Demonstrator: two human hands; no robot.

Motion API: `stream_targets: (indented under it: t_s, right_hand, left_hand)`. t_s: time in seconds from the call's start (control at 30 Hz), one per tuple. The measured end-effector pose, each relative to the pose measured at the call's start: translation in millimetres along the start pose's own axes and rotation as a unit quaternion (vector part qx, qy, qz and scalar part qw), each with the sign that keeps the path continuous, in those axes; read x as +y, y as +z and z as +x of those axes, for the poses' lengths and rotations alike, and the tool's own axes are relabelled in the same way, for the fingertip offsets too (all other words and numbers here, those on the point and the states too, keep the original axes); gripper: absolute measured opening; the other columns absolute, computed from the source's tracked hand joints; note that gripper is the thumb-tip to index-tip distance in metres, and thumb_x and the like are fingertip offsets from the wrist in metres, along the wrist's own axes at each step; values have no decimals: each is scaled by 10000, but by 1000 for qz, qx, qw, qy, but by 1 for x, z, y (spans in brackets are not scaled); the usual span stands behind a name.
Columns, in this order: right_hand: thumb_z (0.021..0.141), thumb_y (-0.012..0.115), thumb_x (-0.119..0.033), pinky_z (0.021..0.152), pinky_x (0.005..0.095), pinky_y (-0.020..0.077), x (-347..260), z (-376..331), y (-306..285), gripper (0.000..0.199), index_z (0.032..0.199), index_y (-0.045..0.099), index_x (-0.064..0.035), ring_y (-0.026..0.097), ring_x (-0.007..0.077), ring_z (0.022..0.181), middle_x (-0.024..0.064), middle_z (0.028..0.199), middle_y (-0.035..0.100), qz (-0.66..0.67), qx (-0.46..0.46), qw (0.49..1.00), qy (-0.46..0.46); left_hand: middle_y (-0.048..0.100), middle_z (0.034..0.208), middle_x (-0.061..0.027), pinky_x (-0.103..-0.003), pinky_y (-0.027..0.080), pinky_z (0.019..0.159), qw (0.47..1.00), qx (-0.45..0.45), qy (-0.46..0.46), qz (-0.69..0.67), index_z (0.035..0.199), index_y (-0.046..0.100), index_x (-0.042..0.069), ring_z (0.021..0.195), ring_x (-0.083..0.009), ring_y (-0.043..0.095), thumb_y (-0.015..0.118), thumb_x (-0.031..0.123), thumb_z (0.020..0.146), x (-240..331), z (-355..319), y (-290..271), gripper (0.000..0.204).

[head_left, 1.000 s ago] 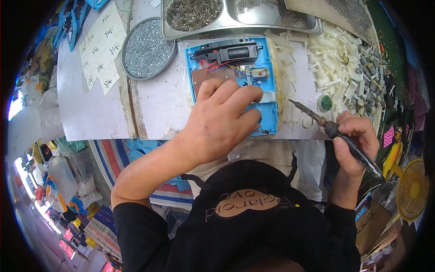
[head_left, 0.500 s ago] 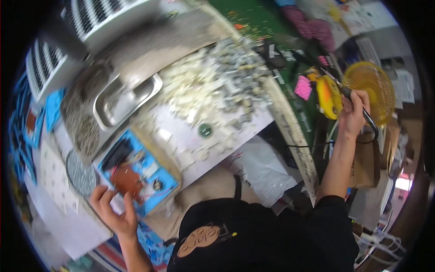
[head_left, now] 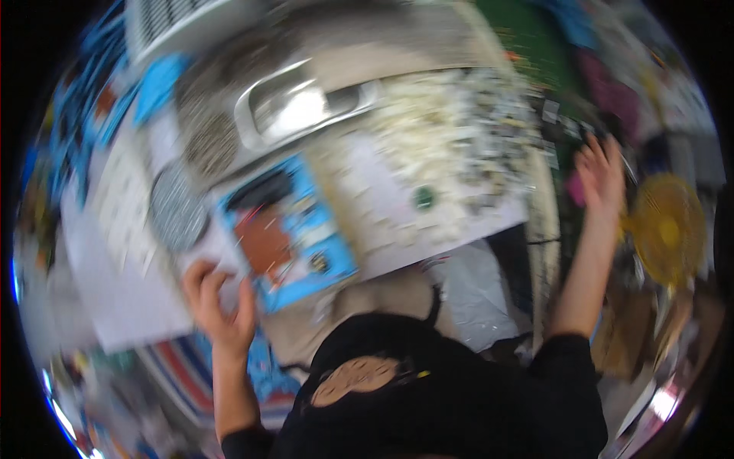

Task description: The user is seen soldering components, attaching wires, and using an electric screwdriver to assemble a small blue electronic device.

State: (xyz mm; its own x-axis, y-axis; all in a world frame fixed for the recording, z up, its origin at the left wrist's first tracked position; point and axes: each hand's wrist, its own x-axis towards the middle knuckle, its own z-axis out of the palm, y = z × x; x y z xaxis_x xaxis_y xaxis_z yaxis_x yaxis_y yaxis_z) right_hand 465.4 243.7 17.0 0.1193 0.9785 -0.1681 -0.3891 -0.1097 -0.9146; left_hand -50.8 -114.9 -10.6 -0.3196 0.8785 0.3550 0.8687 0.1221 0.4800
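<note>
My left hand [head_left: 220, 306] hovers beside the near left corner of a blue tray [head_left: 332, 256], fingers bent and apart, with nothing visible in it. The tray contains a brown pad [head_left: 264, 243], a black bundle [head_left: 264, 188] and small parts with thin wires. Out to the far right, my right hand [head_left: 602, 177] reaches over the green surface, its fingers stretched and apart. No tool shows in it. A pink piece [head_left: 575, 188] lies just left of its wrist. Motion blurs the whole picture.
A shiny metal tray [head_left: 246, 115] stands behind the blue one. White pieces [head_left: 413, 115] and grey pieces [head_left: 497, 130] are heaped on the table around a green round object [head_left: 423, 198]. A grey round item [head_left: 177, 206] lies left; a yellow mesh basket-like thing [head_left: 669, 229] stands right.
My right hand has let go of the black-handled corded tool, which looked like a soldering iron, and its fingers have opened. The view has swung, shifting the table rightward; my left hand stays by the tray.
</note>
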Motion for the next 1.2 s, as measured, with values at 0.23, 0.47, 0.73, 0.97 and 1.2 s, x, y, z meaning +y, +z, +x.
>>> stream_targets:
  t_s: [0.23,0.47,0.73,0.97,1.2]
  right_hand:
    - [897,713,-50,734,258,518,117,-171,151,169,1058,719,2,639,111,796,48,885,694,-307,-251,916,-62]
    - [795,764,-248,682,390,508,149,-170,269,227,781,641,-58,636,298,794,90,793,682,-553,-448,636,-299]
    - [761,735,-236,652,452,561,136,-182,299,214,686,697,-40,688,350,688,154,696,688,-659,-450,487,-356]
    - [734,715,-237,658,472,562,136,-159,298,216,716,726,-22,701,377,705,199,715,686,-637,-474,593,-135]
    - [737,681,-147,598,414,587,148,-198,299,88,721,713,-67,703,294,722,110,803,715,-672,-473,408,-398]
  left_hand:
    - [603,1114,-93,-386,436,825,995,11,90,-52,951,700,96,939,-258,574,808,91,714,19,45,21,260]
    - [596,1131,-81,-398,411,849,984,-22,172,-36,1015,731,129,942,-254,579,795,110,724,30,72,38,298]
    - [589,1156,-76,-415,398,879,984,-11,172,-44,1049,729,137,985,-264,570,773,126,743,25,70,45,309]
    - [583,1262,-87,-454,359,985,984,-26,178,6,1095,739,130,1108,-293,544,721,204,798,26,77,50,306]
    - [608,1222,-60,-449,354,984,985,-45,169,-3,1019,738,120,1071,-249,566,732,211,780,30,88,44,256]
